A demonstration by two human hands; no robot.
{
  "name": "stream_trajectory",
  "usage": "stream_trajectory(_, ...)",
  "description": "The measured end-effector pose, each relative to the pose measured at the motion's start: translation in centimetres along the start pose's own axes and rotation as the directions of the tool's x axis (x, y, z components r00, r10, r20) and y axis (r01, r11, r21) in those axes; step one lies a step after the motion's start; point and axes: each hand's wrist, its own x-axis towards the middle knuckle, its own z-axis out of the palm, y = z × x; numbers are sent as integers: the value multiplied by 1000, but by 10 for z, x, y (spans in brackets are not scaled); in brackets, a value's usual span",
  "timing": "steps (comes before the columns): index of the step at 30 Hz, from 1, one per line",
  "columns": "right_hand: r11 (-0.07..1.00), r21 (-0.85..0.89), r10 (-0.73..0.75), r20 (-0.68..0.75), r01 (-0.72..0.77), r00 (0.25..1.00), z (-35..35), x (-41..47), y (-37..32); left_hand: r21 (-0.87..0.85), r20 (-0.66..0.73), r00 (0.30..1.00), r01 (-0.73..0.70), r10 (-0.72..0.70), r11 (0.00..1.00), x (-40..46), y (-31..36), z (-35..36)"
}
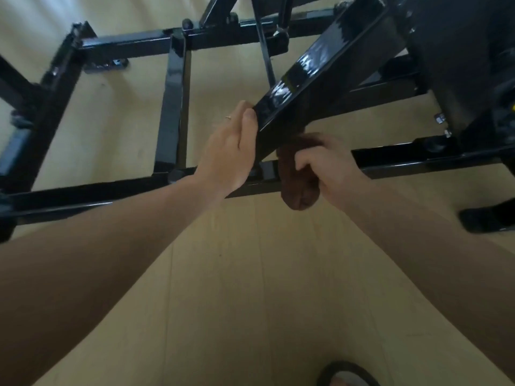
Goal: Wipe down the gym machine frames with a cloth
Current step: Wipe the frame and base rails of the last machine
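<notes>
Gripping brown cloth (296, 179), right hand (327, 165) beside slanted beam (315, 76).

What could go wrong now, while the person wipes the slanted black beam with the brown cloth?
1. The left hand holds the slanted beam by its sharp lower edge, so the fingers may be scraped or pinched if the beam shifts.
2. The brown cloth is bunched in the right hand with its loose end hanging over the floor rail; it may snag there.
3. A sandalled foot stands close to the frame and could trip on it.
</notes>
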Motion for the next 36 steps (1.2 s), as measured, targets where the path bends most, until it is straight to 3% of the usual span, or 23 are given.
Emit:
stream_trajectory(1,992,-126,-13,64,21,998,2,-3,3,15,43,999,13,-14,1000,0,4,-4)
stream_trajectory(5,927,-338,-102,193,163,976,2,-19,13,192,186,981,15,-51,981,-5,15,-31)
stream_trajectory(9,719,-573,-169,404,393,899,11,-54,22,565,207,973,-30,-106,824,-28,-11,-81)
stream_trajectory(13,608,-421,-357,613,674,705,62,-77,20,746,196,909,105,-368,657,-66,-53,-145)
stream_trajectory(15,516,-380,-472,622,768,625,95,-75,13,861,199,874,59,-443,504,-85,-73,-173)
stream_trajectory(17,397,-408,-560,602,822,569,130,-62,6,910,199,844,31,-499,414,-101,-87,-191)
stream_trajectory(20,216,-551,-555,610,806,566,175,-34,1,907,205,830,39,-519,420,-118,-101,-200)
stream_trajectory(22,79,-642,-434,667,763,606,197,-20,5,882,190,848,74,-495,465,-122,-111,-195)
stream_trajectory(25,-164,-667,-252,740,726,623,216,-15,17,822,138,850,187,-508,537,-118,-125,-183)
stream_trajectory(27,-277,-649,-232,761,708,606,221,-16,18,819,181,850,148,-494,554,-108,-132,-174)
stream_trajectory(32,-444,-583,-209,805,680,555,223,-21,17,786,249,881,59,-403,616,-70,-141,-157)
stream_trajectory(36,-451,-582,-178,802,677,570,221,-22,18,817,303,898,-71,-320,573,-54,-148,-146)
